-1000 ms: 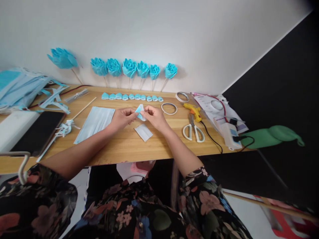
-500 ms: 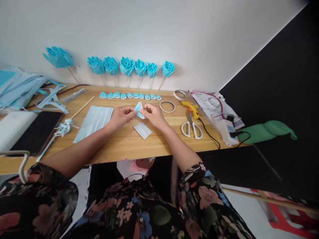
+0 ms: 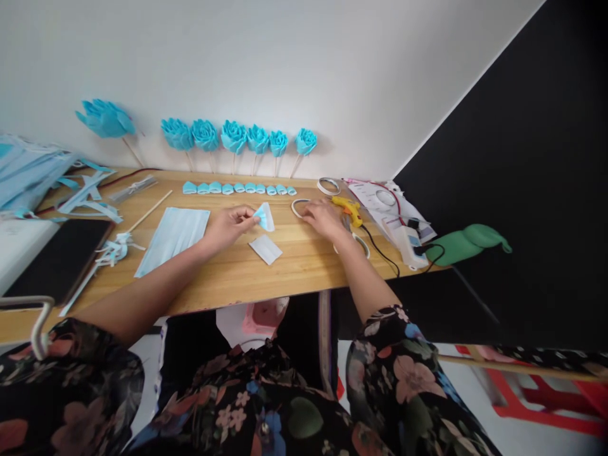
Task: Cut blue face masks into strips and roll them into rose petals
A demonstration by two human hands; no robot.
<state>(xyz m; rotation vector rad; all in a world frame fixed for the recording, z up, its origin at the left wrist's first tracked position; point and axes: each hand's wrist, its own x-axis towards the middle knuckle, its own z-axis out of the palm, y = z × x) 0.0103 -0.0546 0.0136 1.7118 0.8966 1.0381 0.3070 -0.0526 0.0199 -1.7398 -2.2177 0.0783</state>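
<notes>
My left hand [image 3: 231, 225] pinches a folded piece of blue and white face mask fabric [image 3: 266, 217] between thumb and fingers, just above the table. Below it lies a small whitish cut piece of mask [image 3: 265, 249]. To the right, my right hand [image 3: 324, 218] has its curled fingers on a narrow roll of tape [image 3: 295, 208], which lies flat and is partly covered by them. Under my right wrist are scissors [image 3: 363, 246], mostly hidden. A row of small folded blue petals [image 3: 239, 188] runs behind both hands.
Blue flowers on sticks [image 3: 234, 137] lean on the wall. Another tape roll [image 3: 328, 186], a yellow glue gun [image 3: 349, 208] and a power strip [image 3: 410, 247] are at right. A flat mask [image 3: 173, 240], a phone [image 3: 59, 259] and mask scraps [image 3: 90, 196] lie at left.
My right hand has let go of the folded mask piece and moved right to the tape roll. My left hand keeps the piece. The view has shifted slightly.
</notes>
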